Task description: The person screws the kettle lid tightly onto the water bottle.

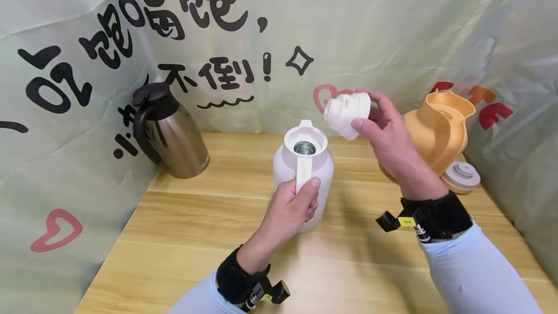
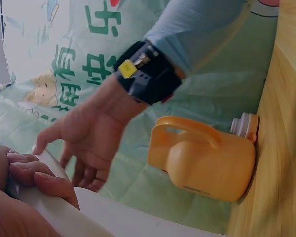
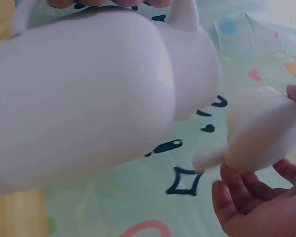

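A white thermos jug stands on the wooden table with its mouth uncovered, showing a shiny inner liner. My left hand grips the jug's handle, fingers wrapped round it. Up and to the right of the mouth, my right hand pinches a white stopper between thumb and fingers, tilted on its side and apart from the jug. The right wrist view has the stopper beside the jug's neck, with a gap between them.
An orange jug stands at the right, with a grey-white lid lying beside it. At the back left is a brown metallic jug with a black handle and top. Printed cloth walls the table's back and sides.
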Tool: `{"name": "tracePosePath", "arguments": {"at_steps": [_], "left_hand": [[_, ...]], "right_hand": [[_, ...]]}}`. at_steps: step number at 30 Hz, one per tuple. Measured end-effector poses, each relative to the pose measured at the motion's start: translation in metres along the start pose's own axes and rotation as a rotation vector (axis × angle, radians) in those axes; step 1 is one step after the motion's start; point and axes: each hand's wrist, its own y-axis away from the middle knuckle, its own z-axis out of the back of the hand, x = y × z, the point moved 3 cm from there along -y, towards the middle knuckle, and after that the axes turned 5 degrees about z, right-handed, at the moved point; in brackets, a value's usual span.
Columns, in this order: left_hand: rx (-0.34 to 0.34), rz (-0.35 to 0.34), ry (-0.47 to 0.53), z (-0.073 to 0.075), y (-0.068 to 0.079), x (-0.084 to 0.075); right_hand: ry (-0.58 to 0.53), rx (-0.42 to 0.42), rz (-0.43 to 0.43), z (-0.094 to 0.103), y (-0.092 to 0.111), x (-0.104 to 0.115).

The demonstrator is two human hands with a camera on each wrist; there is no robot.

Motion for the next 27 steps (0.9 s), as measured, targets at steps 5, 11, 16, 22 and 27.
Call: {"name": "tracePosePath", "arguments": {"at_steps": [5,11,16,22,27], "left_hand": [[-0.003,-0.002,-0.005,0.000,0.000,0.001],[-0.004,-0.009,0.003,0.000,0.000,0.001],[0.000,-0.017,0.007,-0.001,0.000,0.000],[0.000,-0.004,0.011,-0.001,0.000,0.000],[0.001,0.006,0.023,-0.001,0.000,0.000]], "right_hand": [[0.243,0.067,-0.019,-0.009,-0.012,0.021],[0.440,0.165,0.071,-0.027,-0.019,0.031],[0.597,0.223,0.174,-0.040,-0.018,0.032],[0.776,0.276,0.352,-0.053,-0.022,0.032],[0.896,0.310,0.474,-0.061,-0.021,0.030]]}}
